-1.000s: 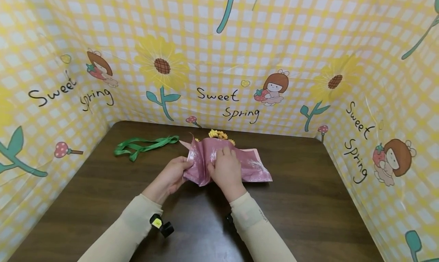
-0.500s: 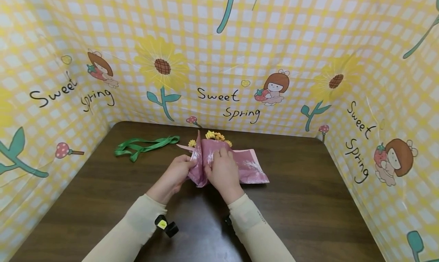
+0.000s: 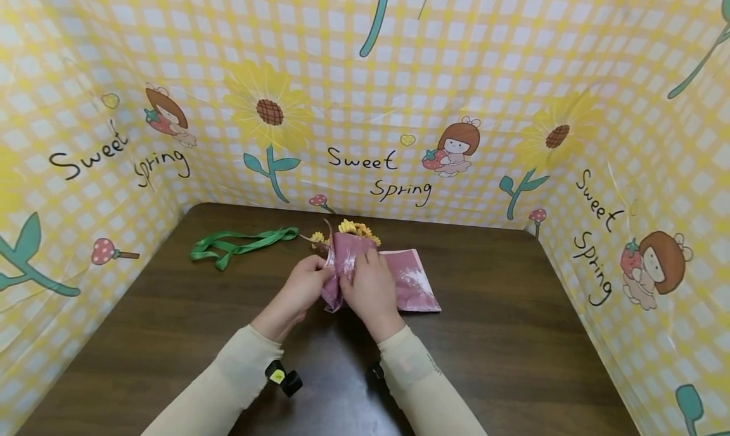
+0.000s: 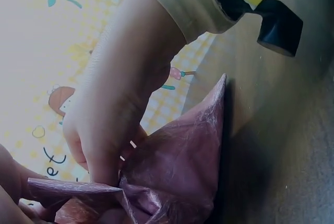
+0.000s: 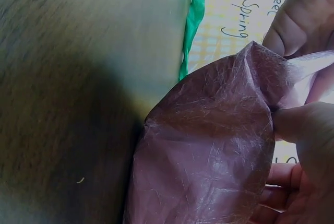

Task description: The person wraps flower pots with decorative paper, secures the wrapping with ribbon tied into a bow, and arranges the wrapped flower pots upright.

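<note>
Yellow checked cloth (image 3: 353,87): up at the back and both sides; number of pieces, cannot tell.
Brown table (image 3: 502,334): just one, flat, under the wrap and ribbon.
Pink wrap (image 3: 349,249): one seen, on the table near the back, between both hands and folded about the flowers, with a flap out to the right. Likely light, thin, floppy and a bit slippery; easy to crease or rip. Best held low, at the bunched part, with a soft grip.
Right hand (image 3: 371,290): one, bent over the wrap and holding it.
Left hand (image 3: 302,290): one, pinching a folded edge of the wrap.
Green ribbon (image 3: 256,239): one seen, in loose loops left of the wrap; likely soft and bendy.
Flowers (image 3: 353,227): yellow and orange, poking out at the far end; too bunched to count. Likely easy to squash.
</note>
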`<action>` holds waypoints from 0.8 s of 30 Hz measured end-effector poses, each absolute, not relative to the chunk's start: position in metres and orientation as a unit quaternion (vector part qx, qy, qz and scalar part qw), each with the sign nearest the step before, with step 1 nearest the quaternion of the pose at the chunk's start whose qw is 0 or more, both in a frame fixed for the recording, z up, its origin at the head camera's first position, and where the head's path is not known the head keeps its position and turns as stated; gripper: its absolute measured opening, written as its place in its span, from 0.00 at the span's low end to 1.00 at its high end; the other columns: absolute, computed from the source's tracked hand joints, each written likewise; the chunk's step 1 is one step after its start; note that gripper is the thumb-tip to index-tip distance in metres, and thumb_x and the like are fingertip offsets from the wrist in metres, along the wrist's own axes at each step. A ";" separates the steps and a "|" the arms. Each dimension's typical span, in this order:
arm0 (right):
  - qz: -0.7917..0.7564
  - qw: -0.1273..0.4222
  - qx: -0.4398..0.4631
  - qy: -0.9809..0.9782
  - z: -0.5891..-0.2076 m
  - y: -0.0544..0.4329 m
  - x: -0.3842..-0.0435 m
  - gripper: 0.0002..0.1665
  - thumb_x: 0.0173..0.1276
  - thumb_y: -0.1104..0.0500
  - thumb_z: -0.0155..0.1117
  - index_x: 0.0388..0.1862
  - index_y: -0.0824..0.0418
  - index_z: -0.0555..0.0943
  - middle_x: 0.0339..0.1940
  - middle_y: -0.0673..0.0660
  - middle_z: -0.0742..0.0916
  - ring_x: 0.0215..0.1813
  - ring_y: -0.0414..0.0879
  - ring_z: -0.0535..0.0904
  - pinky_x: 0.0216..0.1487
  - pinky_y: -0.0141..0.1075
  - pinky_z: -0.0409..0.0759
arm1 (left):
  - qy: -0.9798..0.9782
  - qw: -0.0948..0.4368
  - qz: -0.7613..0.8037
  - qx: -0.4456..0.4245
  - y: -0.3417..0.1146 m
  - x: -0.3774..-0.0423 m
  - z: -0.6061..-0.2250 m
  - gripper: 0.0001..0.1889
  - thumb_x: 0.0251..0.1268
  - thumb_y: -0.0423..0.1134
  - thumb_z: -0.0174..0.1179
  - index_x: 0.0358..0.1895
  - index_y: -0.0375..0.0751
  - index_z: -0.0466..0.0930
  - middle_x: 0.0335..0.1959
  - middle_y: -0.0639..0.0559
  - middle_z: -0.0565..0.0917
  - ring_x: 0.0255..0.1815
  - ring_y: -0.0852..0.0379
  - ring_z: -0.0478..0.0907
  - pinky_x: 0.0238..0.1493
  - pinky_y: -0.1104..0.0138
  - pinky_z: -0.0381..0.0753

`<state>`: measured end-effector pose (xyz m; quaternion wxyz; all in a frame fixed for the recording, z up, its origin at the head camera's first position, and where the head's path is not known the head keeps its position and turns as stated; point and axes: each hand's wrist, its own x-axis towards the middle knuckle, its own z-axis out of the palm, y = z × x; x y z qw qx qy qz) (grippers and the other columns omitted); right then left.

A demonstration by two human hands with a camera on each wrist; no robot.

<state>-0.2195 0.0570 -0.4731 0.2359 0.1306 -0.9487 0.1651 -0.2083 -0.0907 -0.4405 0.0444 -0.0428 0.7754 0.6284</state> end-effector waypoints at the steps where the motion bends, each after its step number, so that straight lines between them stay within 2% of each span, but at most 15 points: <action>1: 0.166 0.239 0.130 -0.948 -0.473 0.057 -0.219 0.24 0.62 0.45 0.73 0.40 0.65 0.83 0.43 0.59 0.81 0.43 0.55 0.80 0.36 0.48 0.83 | 0.780 0.042 0.623 -0.041 -0.089 -0.208 -0.440 0.07 0.74 0.30 0.54 0.35 0.30 0.75 0.31 0.46 0.78 0.31 0.56 0.76 0.31 0.66 0.76; 6: 0.171 0.242 0.128 -0.947 -0.471 0.060 -0.218 0.24 0.62 0.46 0.74 0.40 0.65 0.83 0.41 0.59 0.81 0.42 0.55 0.79 0.35 0.48 0.83 | 0.798 0.033 0.601 -0.039 -0.083 -0.209 -0.438 0.07 0.74 0.30 0.55 0.35 0.31 0.76 0.31 0.46 0.78 0.33 0.54 0.76 0.33 0.66 0.75; 14: 0.183 0.228 0.125 -0.948 -0.473 0.061 -0.220 0.22 0.64 0.46 0.72 0.38 0.64 0.83 0.41 0.59 0.81 0.42 0.55 0.80 0.40 0.47 0.83 | 0.796 0.025 0.603 -0.033 -0.077 -0.211 -0.437 0.08 0.75 0.31 0.55 0.34 0.31 0.75 0.27 0.45 0.79 0.26 0.54 0.78 0.29 0.64 0.78; 21: 0.197 0.213 0.125 -0.949 -0.469 0.066 -0.220 0.18 0.68 0.49 0.70 0.40 0.65 0.84 0.42 0.59 0.82 0.44 0.55 0.80 0.43 0.48 0.83 | 0.781 0.034 0.623 -0.032 -0.076 -0.215 -0.439 0.08 0.76 0.31 0.54 0.36 0.31 0.75 0.28 0.45 0.79 0.24 0.55 0.78 0.30 0.58 0.81; 24: 0.201 0.214 0.126 -0.948 -0.469 0.068 -0.221 0.15 0.69 0.51 0.69 0.38 0.63 0.84 0.42 0.59 0.82 0.44 0.56 0.80 0.44 0.48 0.83 | 0.785 0.029 0.618 -0.030 -0.074 -0.216 -0.440 0.08 0.76 0.31 0.55 0.36 0.31 0.75 0.30 0.45 0.79 0.27 0.55 0.77 0.30 0.61 0.79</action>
